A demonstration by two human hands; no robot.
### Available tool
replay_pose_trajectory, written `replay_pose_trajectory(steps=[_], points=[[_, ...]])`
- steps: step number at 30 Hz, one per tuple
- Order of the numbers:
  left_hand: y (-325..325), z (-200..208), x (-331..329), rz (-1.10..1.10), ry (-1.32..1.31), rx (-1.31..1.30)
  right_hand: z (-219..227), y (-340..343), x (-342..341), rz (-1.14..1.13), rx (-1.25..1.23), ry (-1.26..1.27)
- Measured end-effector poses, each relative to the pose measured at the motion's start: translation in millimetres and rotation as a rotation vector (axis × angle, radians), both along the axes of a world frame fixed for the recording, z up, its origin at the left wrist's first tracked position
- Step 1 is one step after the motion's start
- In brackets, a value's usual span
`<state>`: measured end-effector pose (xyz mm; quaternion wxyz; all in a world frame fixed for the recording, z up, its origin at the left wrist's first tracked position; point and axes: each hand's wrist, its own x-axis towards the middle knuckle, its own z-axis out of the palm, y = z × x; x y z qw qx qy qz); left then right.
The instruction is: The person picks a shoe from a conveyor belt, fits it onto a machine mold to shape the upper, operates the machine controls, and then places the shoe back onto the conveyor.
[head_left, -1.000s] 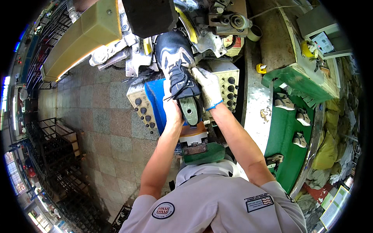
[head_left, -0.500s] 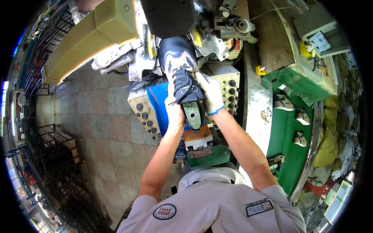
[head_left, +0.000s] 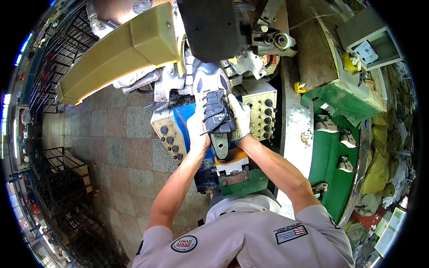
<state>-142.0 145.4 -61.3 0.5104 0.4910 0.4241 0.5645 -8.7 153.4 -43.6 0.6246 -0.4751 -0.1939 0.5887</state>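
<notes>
A dark sneaker upper with pale panels and black laces (head_left: 216,107) is stretched over a green shoe last (head_left: 220,145). Its toe points away from me, at the metal clamps (head_left: 172,79) of a machine, and partly hides beneath a dark plate (head_left: 210,31). Along the shoe's left side lies my left hand (head_left: 197,130), closed around the heel area. My right hand (head_left: 241,117), in a white glove with a blue cuff edge, presses on the right side near the laces. Both hands grip the shoe; the fingers underneath are hidden.
A beige curved machine arm (head_left: 120,51) reaches out at the upper left. Control boxes with black knobs (head_left: 263,109) flank the shoe. Several shoes (head_left: 325,124) lie on a green shelf (head_left: 328,178) to the right. Black racks (head_left: 58,187) stand on the left floor.
The shoe and both hands sit slightly nearer to me, and the dark plate reaches lower over the toe. My view has shifted a little. Both hands keep their hold.
</notes>
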Motion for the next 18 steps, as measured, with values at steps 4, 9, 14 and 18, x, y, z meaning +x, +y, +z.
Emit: replay_pose_trajectory(steps=[4, 9, 14, 18], points=[[-5.3, 19.7, 6.2, 0.018, 0.009, -0.009, 0.7, 0.3, 1.8, 0.006, 0.026, 0.020], [-4.7, 16.0, 1.6, 0.121, 0.024, -0.005, 5.3, 4.2, 3.0, 0.058, 0.023, 0.076], [-34.2, 36.2, -15.4, 0.200, 0.137, -0.329, -0.7, -25.4, 35.9, 0.053, 0.035, -0.189], [-67.2, 107.4, 19.4, 0.210, 0.434, -0.157, -0.8, -81.9, 82.0, 0.057, -0.017, -0.229]])
